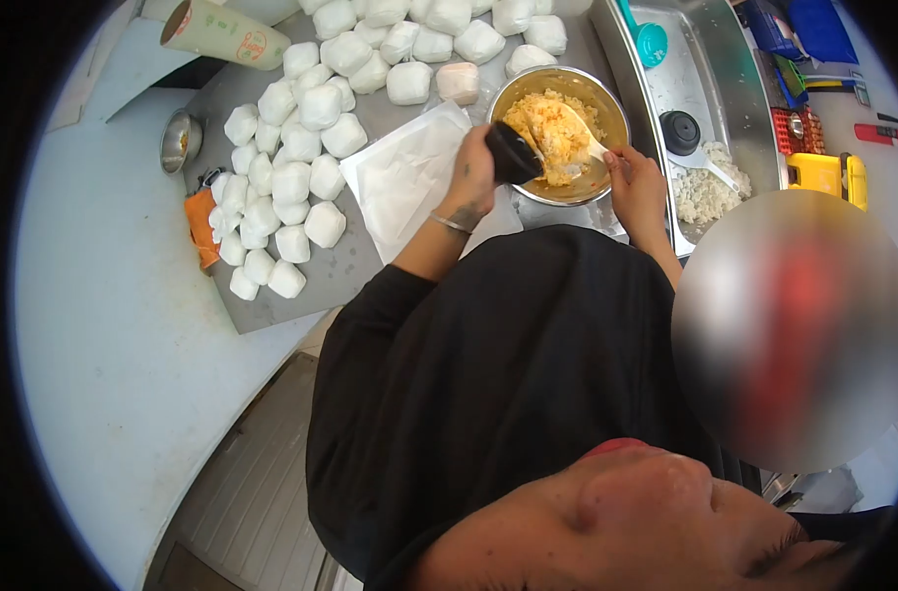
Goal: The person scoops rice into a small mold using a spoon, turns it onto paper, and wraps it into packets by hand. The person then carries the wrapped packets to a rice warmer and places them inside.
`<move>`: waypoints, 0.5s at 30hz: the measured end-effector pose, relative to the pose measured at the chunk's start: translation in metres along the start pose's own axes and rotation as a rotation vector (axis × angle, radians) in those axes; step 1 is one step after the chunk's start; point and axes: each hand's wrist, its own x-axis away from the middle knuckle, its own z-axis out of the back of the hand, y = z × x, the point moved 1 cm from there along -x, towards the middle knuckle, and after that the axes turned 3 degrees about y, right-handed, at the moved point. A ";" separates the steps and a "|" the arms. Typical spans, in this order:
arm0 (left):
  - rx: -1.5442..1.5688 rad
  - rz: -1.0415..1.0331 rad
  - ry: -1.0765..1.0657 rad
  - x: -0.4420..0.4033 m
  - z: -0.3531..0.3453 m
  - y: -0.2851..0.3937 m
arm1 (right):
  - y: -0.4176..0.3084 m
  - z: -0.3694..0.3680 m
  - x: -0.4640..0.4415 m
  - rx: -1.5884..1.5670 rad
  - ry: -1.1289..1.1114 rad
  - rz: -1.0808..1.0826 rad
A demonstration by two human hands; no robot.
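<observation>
My left hand (476,163) is closed around a black cup-like mould (513,155), tilted over the left rim of a metal bowl (614,98). Inside the bowl lies orange-yellow seasoned rice (557,123). With my right hand (634,187) I grip the handle of a white rice paddle (595,147), its head in the rice. What the mould holds inside is hidden. Beside my left hand, white paper sheets (404,163) lie on the grey metal worktop (360,241). Many white-wrapped rice balls (291,182) are clustered to the left and behind.
On the right, a steel tray (710,84) contains white rice (705,192), a second white paddle (700,163), a black round piece (679,131) and a teal scoop (651,44). A patterned paper roll (222,34), small metal bowl (181,141) and orange cloth (200,227) are at left.
</observation>
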 end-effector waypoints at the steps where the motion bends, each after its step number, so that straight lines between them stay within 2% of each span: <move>1: 0.029 0.033 -0.051 -0.001 -0.019 0.001 | 0.002 0.003 -0.001 -0.017 -0.029 0.004; 4: 0.125 0.041 -0.117 -0.011 -0.062 0.000 | -0.011 0.010 0.014 -0.002 -0.006 0.053; 5: 0.157 0.030 -0.122 -0.016 -0.069 -0.001 | -0.004 0.002 0.021 0.017 0.003 0.138; 9: 0.171 0.152 -0.175 -0.035 -0.072 -0.012 | -0.003 -0.004 0.036 0.050 -0.124 0.181; 10: 0.170 0.160 -0.195 -0.036 -0.070 -0.012 | 0.002 -0.002 0.035 0.058 -0.099 0.179; 12: 0.167 0.176 -0.232 -0.032 -0.065 -0.012 | 0.013 0.002 0.030 0.072 -0.051 0.171; 13: 0.202 0.164 -0.269 -0.028 -0.062 -0.012 | 0.013 0.007 0.024 0.030 -0.025 0.093; 15: 0.200 0.144 -0.316 -0.021 -0.058 -0.007 | 0.023 0.012 0.012 -0.206 -0.047 -0.035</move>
